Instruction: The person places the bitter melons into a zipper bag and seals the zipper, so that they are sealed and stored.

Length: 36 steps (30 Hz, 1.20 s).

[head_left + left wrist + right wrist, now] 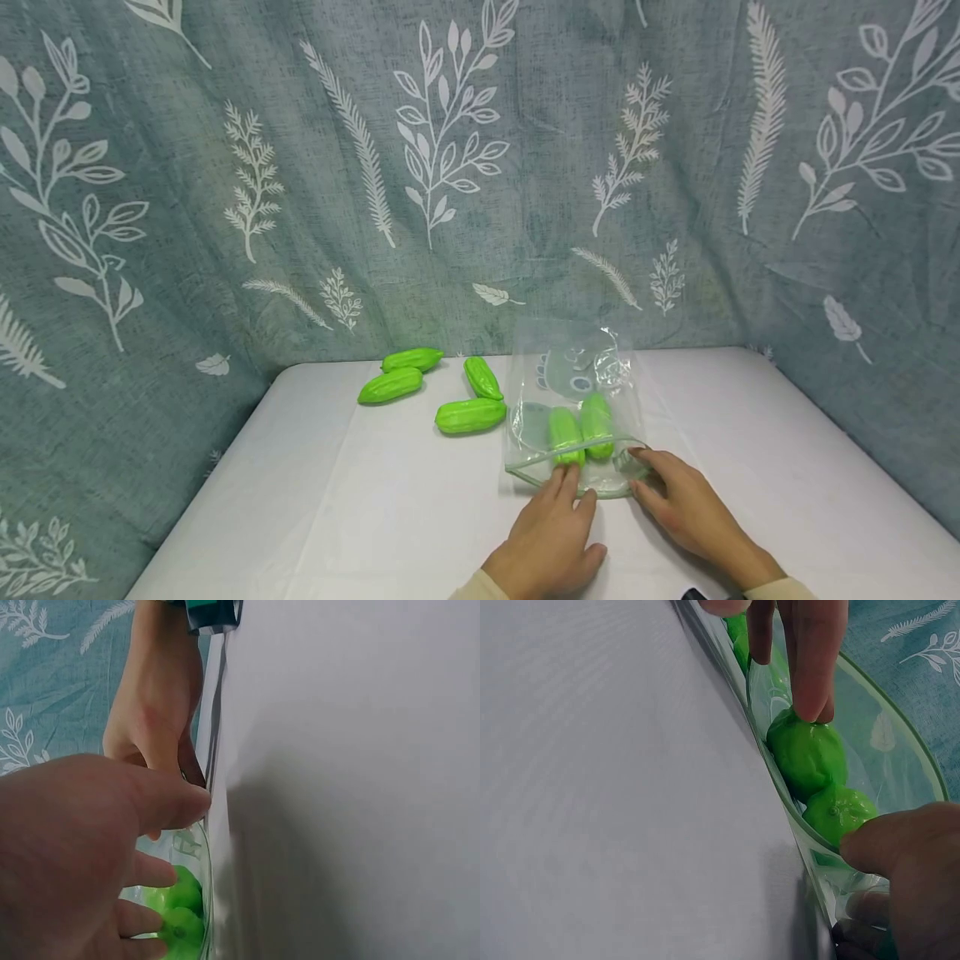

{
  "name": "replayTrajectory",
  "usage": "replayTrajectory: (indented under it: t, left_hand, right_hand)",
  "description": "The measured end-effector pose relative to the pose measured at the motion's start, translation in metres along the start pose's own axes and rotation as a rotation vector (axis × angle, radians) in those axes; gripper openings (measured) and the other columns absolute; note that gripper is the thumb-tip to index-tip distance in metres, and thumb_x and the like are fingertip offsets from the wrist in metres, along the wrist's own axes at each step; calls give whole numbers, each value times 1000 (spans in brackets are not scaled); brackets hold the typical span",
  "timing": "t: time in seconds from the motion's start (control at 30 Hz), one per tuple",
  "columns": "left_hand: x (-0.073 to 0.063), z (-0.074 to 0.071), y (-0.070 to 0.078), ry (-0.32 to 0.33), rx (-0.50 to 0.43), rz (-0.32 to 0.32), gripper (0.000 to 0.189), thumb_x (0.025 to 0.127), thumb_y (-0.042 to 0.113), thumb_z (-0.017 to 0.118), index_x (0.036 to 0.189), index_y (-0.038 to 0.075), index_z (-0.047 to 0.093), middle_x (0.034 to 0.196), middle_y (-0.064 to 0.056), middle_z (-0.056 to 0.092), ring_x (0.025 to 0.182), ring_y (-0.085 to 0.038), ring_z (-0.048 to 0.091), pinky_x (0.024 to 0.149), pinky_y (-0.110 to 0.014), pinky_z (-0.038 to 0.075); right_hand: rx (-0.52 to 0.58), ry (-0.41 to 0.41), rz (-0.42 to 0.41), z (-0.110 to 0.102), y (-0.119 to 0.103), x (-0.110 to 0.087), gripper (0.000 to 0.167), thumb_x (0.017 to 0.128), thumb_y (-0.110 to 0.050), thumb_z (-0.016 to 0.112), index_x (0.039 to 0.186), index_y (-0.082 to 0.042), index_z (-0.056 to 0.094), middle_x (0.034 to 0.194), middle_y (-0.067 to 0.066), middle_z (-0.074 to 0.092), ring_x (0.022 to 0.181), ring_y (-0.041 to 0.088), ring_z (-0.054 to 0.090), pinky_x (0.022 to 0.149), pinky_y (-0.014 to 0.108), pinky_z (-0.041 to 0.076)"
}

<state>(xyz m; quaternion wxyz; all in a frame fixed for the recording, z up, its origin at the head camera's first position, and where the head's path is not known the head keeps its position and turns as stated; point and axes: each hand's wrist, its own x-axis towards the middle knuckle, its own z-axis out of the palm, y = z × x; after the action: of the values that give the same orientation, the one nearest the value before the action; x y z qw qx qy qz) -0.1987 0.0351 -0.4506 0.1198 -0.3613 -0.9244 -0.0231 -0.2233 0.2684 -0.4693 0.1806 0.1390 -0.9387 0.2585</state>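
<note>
A clear zip bag (536, 459) with a green rim lies on the table, its mouth open toward me. Two green, ridged gourds rest inside, a left one (566, 429) and a right one (597, 425). My left hand (551, 537) reaches to the bag's mouth, fingers extended, fingertips on the near end of the left gourd (806, 754). At the mouth's right side, my right hand (693, 508) pinches the rim, thumb at the inner side in the right wrist view and fingers behind the film.
Several more green gourds lie left of the bag: one close beside it (471, 416), one behind that (482, 378), and two farther left, a front one (391, 385) and a back one (412, 360). A patterned curtain (450, 275) hangs around the white table (390, 500).
</note>
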Motion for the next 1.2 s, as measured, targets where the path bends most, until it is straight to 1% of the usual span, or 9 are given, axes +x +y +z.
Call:
replayTrajectory:
  t: [0.17, 0.33, 0.6, 0.83, 1.03, 1.2]
  left_hand:
    - [4, 2, -2, -12, -3, -15, 56, 92, 48, 64, 135, 12, 63, 152, -20, 41, 142, -32, 38, 114, -34, 34]
    - [8, 2, -2, -7, 0, -12, 53, 92, 47, 64, 133, 13, 64, 150, -20, 42, 141, -32, 38, 115, -35, 32]
    - [13, 3, -4, -4, -40, -44, 54, 92, 45, 64, 139, 17, 61, 150, -16, 44, 140, -31, 41, 112, -38, 37]
    - [18, 3, -6, 22, -34, -41, 54, 93, 47, 63, 138, 18, 61, 145, -14, 49, 136, -26, 45, 109, -34, 40]
    - [21, 2, -8, -11, -88, -71, 54, 94, 47, 61, 139, 18, 59, 147, -14, 48, 136, -25, 44, 110, -34, 39]
    - [23, 3, -7, -22, -98, -87, 53, 94, 47, 62, 138, 18, 60, 147, -14, 48, 134, -25, 45, 109, -34, 39]
  right_hand:
    - [1, -17, 23, 0, -1, 0, 46, 91, -17, 73, 132, -2, 60, 127, 18, 63, 119, 40, 59, 97, 58, 46]
    - [2, -19, 28, -1, -1, 1, 46, 91, -18, 73, 133, -2, 60, 128, 18, 63, 119, 40, 58, 97, 58, 46]
    - [1, -25, 28, -2, -2, 0, 47, 91, -17, 73, 133, -2, 60, 128, 18, 63, 119, 41, 58, 97, 58, 46]
    - [-8, -31, 37, -3, -3, 1, 46, 91, -18, 73, 133, -2, 60, 127, 18, 63, 119, 41, 58, 97, 58, 46]
    - [-9, -27, 40, -3, -4, 1, 46, 91, -17, 73, 133, -2, 60, 127, 17, 63, 119, 40, 59, 97, 58, 46]
    - [1, -34, 50, -2, -3, 0, 46, 92, -18, 73, 133, -3, 60, 127, 17, 63, 119, 40, 58, 98, 58, 46]
